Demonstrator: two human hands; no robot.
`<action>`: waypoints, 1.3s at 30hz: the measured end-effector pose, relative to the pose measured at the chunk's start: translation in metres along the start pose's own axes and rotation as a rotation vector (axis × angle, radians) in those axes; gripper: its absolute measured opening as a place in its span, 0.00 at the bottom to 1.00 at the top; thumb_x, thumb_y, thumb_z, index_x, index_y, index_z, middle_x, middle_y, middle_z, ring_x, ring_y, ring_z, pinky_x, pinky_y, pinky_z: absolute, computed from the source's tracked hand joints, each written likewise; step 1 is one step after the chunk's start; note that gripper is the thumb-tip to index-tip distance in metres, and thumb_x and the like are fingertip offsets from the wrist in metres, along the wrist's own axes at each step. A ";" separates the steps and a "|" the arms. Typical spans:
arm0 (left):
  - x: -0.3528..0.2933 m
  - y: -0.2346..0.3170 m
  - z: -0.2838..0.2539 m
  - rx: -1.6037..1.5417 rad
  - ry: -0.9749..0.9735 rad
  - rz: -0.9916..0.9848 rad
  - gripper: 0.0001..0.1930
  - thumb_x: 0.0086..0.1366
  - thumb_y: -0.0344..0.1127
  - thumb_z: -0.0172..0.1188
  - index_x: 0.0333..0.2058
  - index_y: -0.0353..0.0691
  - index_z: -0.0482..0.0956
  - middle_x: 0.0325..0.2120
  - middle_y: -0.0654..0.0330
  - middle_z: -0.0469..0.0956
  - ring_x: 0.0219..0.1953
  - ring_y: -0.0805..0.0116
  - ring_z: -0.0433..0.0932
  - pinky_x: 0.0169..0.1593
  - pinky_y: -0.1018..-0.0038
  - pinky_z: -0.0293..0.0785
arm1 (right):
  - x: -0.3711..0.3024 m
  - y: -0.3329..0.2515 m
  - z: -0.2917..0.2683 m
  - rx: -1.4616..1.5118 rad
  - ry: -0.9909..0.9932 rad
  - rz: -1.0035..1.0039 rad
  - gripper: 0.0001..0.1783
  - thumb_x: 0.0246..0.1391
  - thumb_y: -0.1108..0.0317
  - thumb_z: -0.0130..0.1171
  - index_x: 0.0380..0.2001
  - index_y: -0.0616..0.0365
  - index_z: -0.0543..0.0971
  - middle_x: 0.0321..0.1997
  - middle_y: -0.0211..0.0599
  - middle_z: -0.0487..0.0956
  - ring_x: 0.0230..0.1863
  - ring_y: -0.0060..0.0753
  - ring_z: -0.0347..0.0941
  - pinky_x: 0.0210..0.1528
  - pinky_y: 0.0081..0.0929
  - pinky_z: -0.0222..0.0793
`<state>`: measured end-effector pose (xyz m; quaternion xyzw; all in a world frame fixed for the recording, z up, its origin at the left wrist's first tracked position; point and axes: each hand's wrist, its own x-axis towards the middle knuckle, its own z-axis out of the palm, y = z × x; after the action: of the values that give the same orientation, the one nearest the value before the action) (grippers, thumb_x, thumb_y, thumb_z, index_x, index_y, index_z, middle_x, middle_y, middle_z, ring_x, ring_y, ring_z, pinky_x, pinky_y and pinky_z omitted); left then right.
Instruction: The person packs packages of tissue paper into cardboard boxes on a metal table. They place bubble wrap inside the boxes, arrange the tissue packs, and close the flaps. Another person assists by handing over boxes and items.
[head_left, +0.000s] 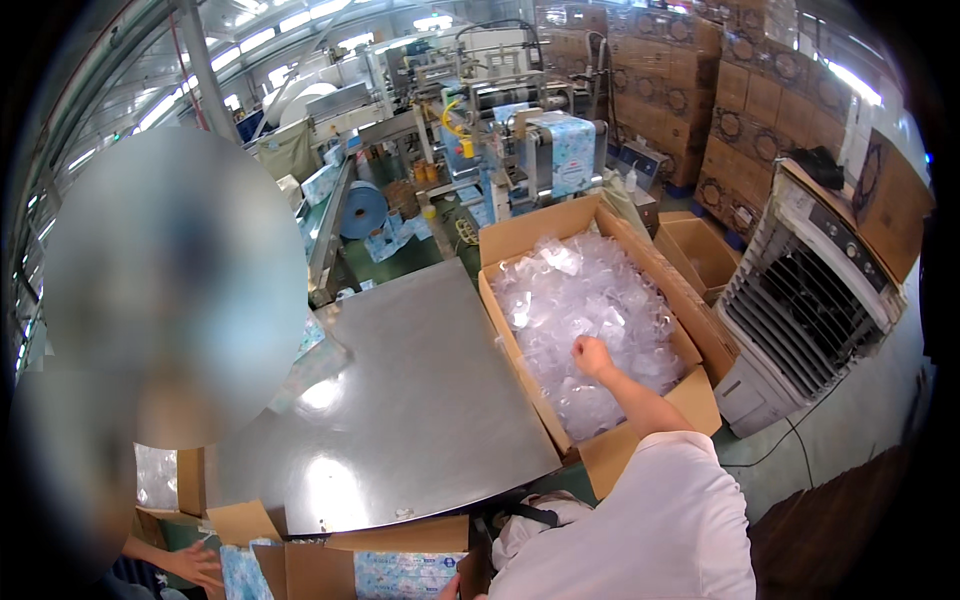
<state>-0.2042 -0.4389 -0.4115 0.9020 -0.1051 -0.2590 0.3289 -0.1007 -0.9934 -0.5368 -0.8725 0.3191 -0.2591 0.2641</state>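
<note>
My right arm, in a white sleeve, reaches over a large open cardboard box (520,370) heaped with clear plastic pieces (600,290). My right hand (592,355) is closed just at the heap's surface, fingers curled; what is in them, if anything, is hidden. Only a sliver of my left hand (449,589) shows at the lower edge, beside an open carton (315,570) holding blue-and-white printed soft packs (400,573). Its fingers cannot be made out. Another person's hand (197,566) lies at that carton's left side, fingers spread.
A metal-topped table (410,370) stands left of the box. Behind it are a packaging machine (500,110) and a blue film roll (363,211). An air cooler (790,290) and stacked cartons (745,130) stand right. A blurred disc covers the left.
</note>
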 end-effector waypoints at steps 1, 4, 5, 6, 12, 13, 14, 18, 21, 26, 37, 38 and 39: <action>0.005 -0.006 0.013 0.052 -0.004 -0.029 0.21 0.64 0.42 0.52 0.53 0.40 0.69 0.46 0.47 0.74 0.49 0.54 0.72 0.50 0.65 0.68 | -0.004 0.013 -0.014 0.015 0.031 0.040 0.04 0.43 0.69 0.60 0.23 0.58 0.78 0.24 0.44 0.78 0.29 0.41 0.77 0.33 0.34 0.71; -0.004 -0.009 0.026 0.111 0.083 -0.132 0.19 0.64 0.41 0.52 0.51 0.40 0.69 0.43 0.47 0.75 0.46 0.54 0.74 0.45 0.63 0.69 | 0.013 -0.005 -0.035 0.063 0.103 0.126 0.03 0.44 0.72 0.58 0.22 0.59 0.78 0.22 0.42 0.79 0.25 0.37 0.77 0.29 0.32 0.71; -0.005 -0.009 0.030 0.126 0.092 -0.147 0.18 0.64 0.41 0.52 0.50 0.40 0.69 0.42 0.47 0.76 0.44 0.54 0.74 0.44 0.63 0.70 | 0.017 -0.005 -0.047 0.059 0.140 0.178 0.03 0.44 0.72 0.57 0.22 0.60 0.78 0.21 0.41 0.79 0.23 0.35 0.76 0.28 0.31 0.71; -0.008 -0.010 0.032 0.142 0.086 -0.157 0.18 0.64 0.41 0.52 0.50 0.40 0.69 0.41 0.47 0.76 0.43 0.54 0.74 0.43 0.62 0.70 | 0.019 0.016 -0.051 0.119 0.053 0.351 0.05 0.40 0.70 0.57 0.21 0.59 0.79 0.21 0.47 0.79 0.23 0.44 0.77 0.29 0.37 0.72; -0.015 -0.010 0.039 0.203 0.113 -0.244 0.14 0.64 0.39 0.51 0.46 0.39 0.70 0.36 0.47 0.78 0.37 0.54 0.77 0.34 0.58 0.73 | 0.034 -0.035 -0.088 1.042 0.155 0.548 0.03 0.50 0.72 0.55 0.23 0.56 0.75 0.17 0.28 0.72 0.16 0.20 0.66 0.18 0.18 0.62; -0.018 0.011 0.028 0.185 0.100 -0.250 0.17 0.64 0.39 0.54 0.50 0.41 0.70 0.36 0.53 0.79 0.34 0.64 0.77 0.35 0.65 0.74 | 0.030 -0.059 -0.085 1.150 0.057 0.535 0.02 0.51 0.72 0.56 0.25 0.55 0.75 0.18 0.27 0.72 0.16 0.19 0.65 0.18 0.18 0.61; -0.006 -0.038 0.066 0.253 0.369 -0.110 0.12 0.61 0.32 0.53 0.43 0.36 0.72 0.29 0.46 0.79 0.27 0.46 0.78 0.32 0.56 0.74 | 0.025 -0.087 -0.078 1.257 -0.047 0.524 0.02 0.52 0.72 0.56 0.26 0.55 0.74 0.19 0.27 0.72 0.17 0.18 0.64 0.18 0.17 0.60; -0.002 0.010 0.038 0.127 0.312 -0.155 0.14 0.62 0.35 0.51 0.46 0.39 0.71 0.29 0.41 0.77 0.30 0.38 0.76 0.32 0.50 0.71 | -0.028 -0.189 -0.034 1.409 -0.582 0.553 0.03 0.55 0.69 0.57 0.28 0.53 0.74 0.21 0.24 0.71 0.21 0.16 0.65 0.20 0.16 0.60; -0.001 0.009 0.038 0.083 0.325 -0.148 0.15 0.63 0.33 0.50 0.48 0.39 0.70 0.33 0.42 0.78 0.34 0.41 0.76 0.36 0.52 0.72 | -0.083 -0.264 0.018 1.372 -0.987 0.432 0.03 0.55 0.68 0.58 0.28 0.52 0.75 0.21 0.24 0.71 0.20 0.17 0.65 0.20 0.16 0.60; -0.005 -0.021 0.048 0.147 0.369 -0.042 0.18 0.58 0.27 0.51 0.49 0.38 0.69 0.34 0.43 0.78 0.32 0.44 0.78 0.34 0.55 0.74 | -0.218 -0.349 0.094 0.933 -1.637 -0.375 0.07 0.56 0.66 0.55 0.32 0.59 0.76 0.24 0.32 0.76 0.25 0.22 0.71 0.26 0.26 0.67; -0.004 0.011 0.026 -0.054 0.267 -0.249 0.16 0.60 0.37 0.52 0.46 0.42 0.72 0.31 0.41 0.77 0.33 0.38 0.75 0.37 0.52 0.72 | -0.258 -0.324 0.238 0.624 -1.523 -1.325 0.17 0.54 0.58 0.53 0.29 0.63 0.76 0.28 0.56 0.76 0.31 0.55 0.74 0.34 0.48 0.67; -0.006 -0.025 0.051 0.002 0.149 -0.450 0.19 0.59 0.42 0.55 0.50 0.49 0.72 0.40 0.41 0.76 0.42 0.41 0.75 0.38 0.49 0.72 | -0.265 -0.340 0.244 0.576 -1.666 -1.273 0.17 0.52 0.58 0.54 0.26 0.65 0.75 0.26 0.56 0.75 0.28 0.55 0.72 0.32 0.48 0.67; 0.000 -0.041 0.051 -0.011 0.150 -0.456 0.19 0.60 0.41 0.55 0.50 0.48 0.72 0.40 0.42 0.76 0.42 0.43 0.75 0.38 0.51 0.72 | -0.265 -0.359 0.242 0.548 -1.578 -1.327 0.17 0.50 0.59 0.55 0.25 0.66 0.75 0.25 0.56 0.75 0.27 0.55 0.72 0.31 0.48 0.66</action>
<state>-0.2303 -0.4356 -0.4709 0.9173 0.1275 -0.2594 0.2739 0.0245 -0.5020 -0.5627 -0.7036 -0.5505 0.2244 0.3892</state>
